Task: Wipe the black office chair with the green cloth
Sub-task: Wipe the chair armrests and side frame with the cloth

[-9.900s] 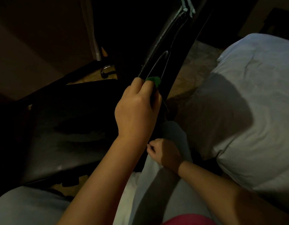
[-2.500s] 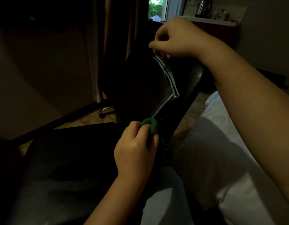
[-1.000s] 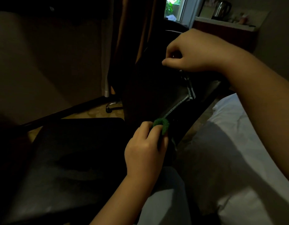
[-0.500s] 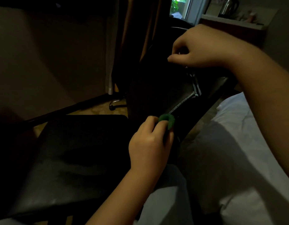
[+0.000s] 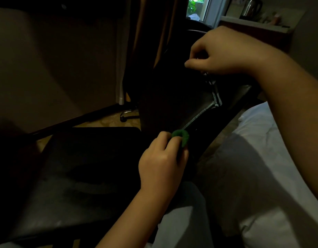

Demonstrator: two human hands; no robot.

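Observation:
The black office chair point(image 5: 93, 176) fills the lower left, its seat flat and its backrest point(image 5: 176, 97) rising at the centre. My left hand point(image 5: 161, 160) grips a bunched green cloth point(image 5: 181, 136) and presses it against the lower edge of the backrest, beside a pale stitched seam. My right hand point(image 5: 220, 52) is higher up, fingers curled and pinching the torn upper edge of the backrest cover. The room is dim, and much of the chair is lost in shadow.
A bed with white sheets point(image 5: 262, 176) lies close on the right. Brown curtains point(image 5: 154, 33) hang behind the chair, with a window point(image 5: 197, 8) and a kettle point(image 5: 249, 6) on a counter beyond. A chair caster point(image 5: 126, 113) shows on the patterned floor.
Over the last second my view shifted slightly. My left hand with the cloth stays at the lower backrest seam and my right hand keeps its pinch on the top edge.

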